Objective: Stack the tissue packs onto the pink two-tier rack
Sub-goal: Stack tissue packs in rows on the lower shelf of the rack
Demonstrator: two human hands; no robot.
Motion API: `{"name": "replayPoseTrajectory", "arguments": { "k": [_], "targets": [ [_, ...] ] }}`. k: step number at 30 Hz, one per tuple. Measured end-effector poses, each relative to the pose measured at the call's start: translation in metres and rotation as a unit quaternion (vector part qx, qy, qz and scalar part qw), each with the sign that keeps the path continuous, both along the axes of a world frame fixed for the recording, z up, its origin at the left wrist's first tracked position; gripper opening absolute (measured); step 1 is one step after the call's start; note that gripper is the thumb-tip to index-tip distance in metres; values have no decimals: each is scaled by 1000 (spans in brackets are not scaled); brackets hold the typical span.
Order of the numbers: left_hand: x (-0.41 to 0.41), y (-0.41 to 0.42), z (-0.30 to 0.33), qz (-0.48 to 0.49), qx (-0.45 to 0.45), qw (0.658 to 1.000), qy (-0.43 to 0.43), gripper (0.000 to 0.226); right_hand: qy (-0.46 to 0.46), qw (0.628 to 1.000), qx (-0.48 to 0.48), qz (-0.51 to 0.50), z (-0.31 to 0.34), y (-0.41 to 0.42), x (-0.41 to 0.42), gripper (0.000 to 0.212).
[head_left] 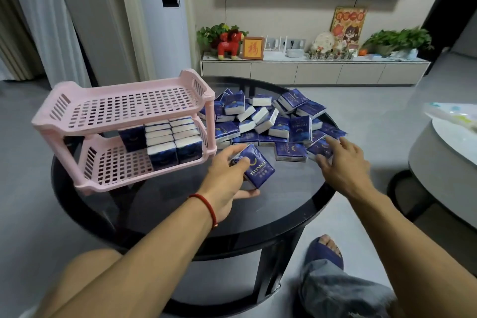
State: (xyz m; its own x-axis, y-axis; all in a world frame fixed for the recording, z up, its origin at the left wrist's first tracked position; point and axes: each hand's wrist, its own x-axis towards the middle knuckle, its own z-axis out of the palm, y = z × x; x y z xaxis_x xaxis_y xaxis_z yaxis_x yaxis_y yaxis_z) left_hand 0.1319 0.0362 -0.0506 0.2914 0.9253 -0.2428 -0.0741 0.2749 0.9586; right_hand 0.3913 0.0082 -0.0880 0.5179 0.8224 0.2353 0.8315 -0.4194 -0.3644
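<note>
The pink two-tier rack (124,106) stands on the left of a round black glass table (180,217). Its upper shelf is bare; several blue tissue packs (167,141) stand in rows on the right part of its lower shelf. A loose heap of blue packs (273,121) lies right of the rack. My left hand (227,181) grips one blue pack (258,168) just in front of the rack's right end. My right hand (340,160) reaches into the near edge of the heap, fingers closing round a pack (318,148) there.
A second round table (444,152) with a white top stands to the right. A TV cabinet (315,70) with plants and ornaments runs along the far wall. My knee is at the lower left and a slippered foot (325,250) under the table's right side.
</note>
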Motion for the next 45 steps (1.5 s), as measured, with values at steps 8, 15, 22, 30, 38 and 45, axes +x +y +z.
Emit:
{"name": "replayPoseTrajectory", "arguments": {
  "k": [8, 15, 22, 30, 38, 45],
  "targets": [
    [-7, 7, -5, -17, 11, 999, 40, 36, 54, 998, 5, -42, -1, -15, 2, 55],
    [-15, 7, -4, -55, -5, 998, 29, 32, 135, 928, 122, 327, 36, -49, -66, 64],
    [-39, 6, -5, -78, 54, 993, 63, 42, 34, 888, 102, 446, 24, -23, -114, 78],
    [-84, 10, -11, -103, 247, 942, 204, 63, 206, 883, 91, 411, 22, -13, -143, 60],
    [-108, 5, -11, -92, 297, 900, 305, 59, 200, 879, 47, 430, 23, 5, -154, 50],
    [-138, 8, -2, -43, 332, 891, 308, 56, 239, 864, 68, 438, 25, 12, -176, 53]
  ]
}}
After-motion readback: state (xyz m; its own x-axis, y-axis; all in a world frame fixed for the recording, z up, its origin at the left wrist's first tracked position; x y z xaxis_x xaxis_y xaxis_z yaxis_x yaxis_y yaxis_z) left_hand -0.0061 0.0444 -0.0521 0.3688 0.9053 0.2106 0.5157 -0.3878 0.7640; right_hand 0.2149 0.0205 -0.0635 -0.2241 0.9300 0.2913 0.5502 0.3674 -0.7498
